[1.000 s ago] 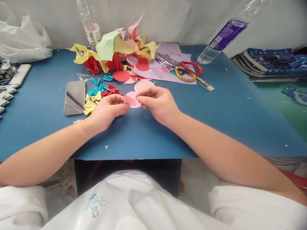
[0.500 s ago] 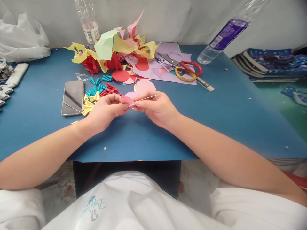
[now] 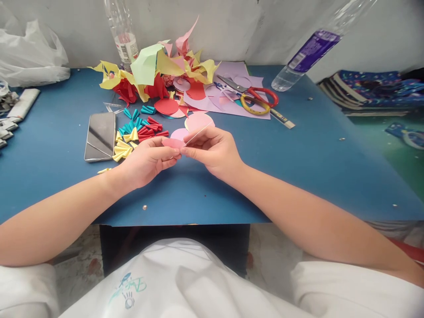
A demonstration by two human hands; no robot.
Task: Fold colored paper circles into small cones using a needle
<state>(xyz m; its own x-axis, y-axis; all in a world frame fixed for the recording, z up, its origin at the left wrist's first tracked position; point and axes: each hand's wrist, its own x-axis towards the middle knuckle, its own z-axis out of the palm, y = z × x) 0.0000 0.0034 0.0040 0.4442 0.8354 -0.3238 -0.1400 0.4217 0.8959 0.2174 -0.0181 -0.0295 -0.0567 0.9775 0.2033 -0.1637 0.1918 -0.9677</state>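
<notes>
Close together over the middle of the table, both hands work on one small pink piece of paper (image 3: 173,142). My left hand (image 3: 145,161) pinches it between thumb and fingers. In the closed fingers of my right hand (image 3: 217,150) is a thin white stick (image 3: 199,134), slanting up to the right, its lower end at the paper's edge. How the paper sits around that end is hidden by the fingertips. Just beyond lie a lilac paper circle (image 3: 179,134) and a pale pink paper circle (image 3: 199,121). Yellow paper cones (image 3: 122,150) lie beside my left hand.
Red paper cones (image 3: 152,126) and teal paper cones (image 3: 130,126) lie near a phone (image 3: 100,137). Behind are crumpled paper scraps (image 3: 159,66), scissors (image 3: 255,97), a utility knife (image 3: 282,118), a purple-labelled bottle (image 3: 306,55) and a plastic bag (image 3: 31,55).
The stick has tilted more steeply upward, and my right hand has shifted slightly left and down. The curl of paper visible between the fingertips before is now mostly covered.
</notes>
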